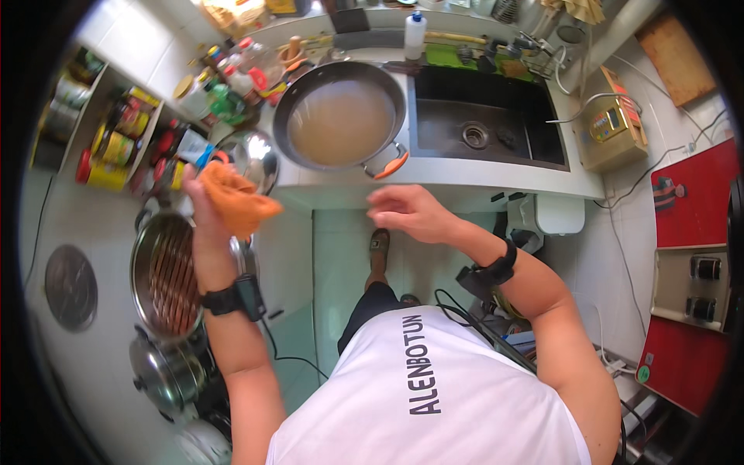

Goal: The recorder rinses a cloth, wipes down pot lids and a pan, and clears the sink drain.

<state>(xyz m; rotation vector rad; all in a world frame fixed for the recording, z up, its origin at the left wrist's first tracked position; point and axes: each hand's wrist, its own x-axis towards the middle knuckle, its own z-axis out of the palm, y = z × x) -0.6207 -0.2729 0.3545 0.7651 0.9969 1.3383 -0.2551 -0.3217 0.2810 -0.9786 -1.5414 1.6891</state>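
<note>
My left hand (202, 200) grips an orange cloth (237, 200), which hangs in folds over the left side of the counter. Nothing is in my right hand (415, 213); its fingers are loosely bent in front of the counter's edge. Just beyond it stands a wide dark pan (281, 131) with orange-trimmed handles, holding cloudy brownish liquid (343, 125). Behind the cloth is a shiny metal lid (261, 154), partly hidden by it.
Right of the pan is a dark sink (442, 131) with a faucet (581, 113) above it. Bottles and jars (226, 104) crowd the back left. A pot with a rack (168, 273) and a lidded steel pot (165, 369) stand at left. A white bin (558, 214) hangs below the counter.
</note>
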